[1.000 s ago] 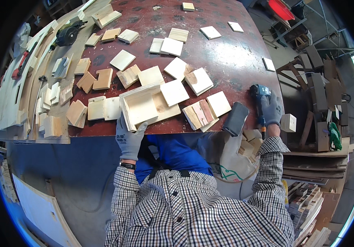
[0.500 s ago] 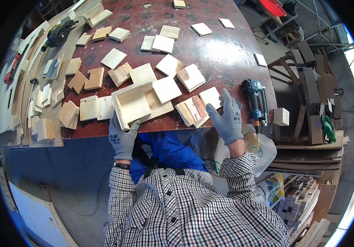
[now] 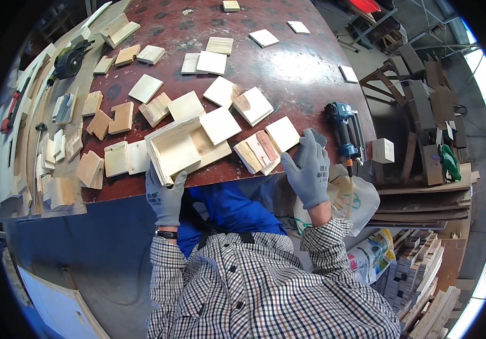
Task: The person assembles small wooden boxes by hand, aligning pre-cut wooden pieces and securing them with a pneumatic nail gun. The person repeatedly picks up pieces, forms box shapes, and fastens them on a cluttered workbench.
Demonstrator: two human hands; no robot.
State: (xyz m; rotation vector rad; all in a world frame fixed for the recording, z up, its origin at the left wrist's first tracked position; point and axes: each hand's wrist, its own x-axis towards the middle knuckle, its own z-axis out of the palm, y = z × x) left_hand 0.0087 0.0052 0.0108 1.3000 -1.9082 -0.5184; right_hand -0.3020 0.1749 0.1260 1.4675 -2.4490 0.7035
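The left hand is clamped on the near left corner of the open wooden box, its thumb on the near side and its fingers mostly hidden. From that hand the box lies just ahead, its long axis running off to the right and slightly away across the bench. A pale square block overlaps the box's right part in view. The right hand is well apart from the box, thumb spread from its fingers; a dark patch shows by the fingertips, and whether it is gripped I cannot tell. Just left of that hand lies a red-streaked block; the nail gun is near, on its right.
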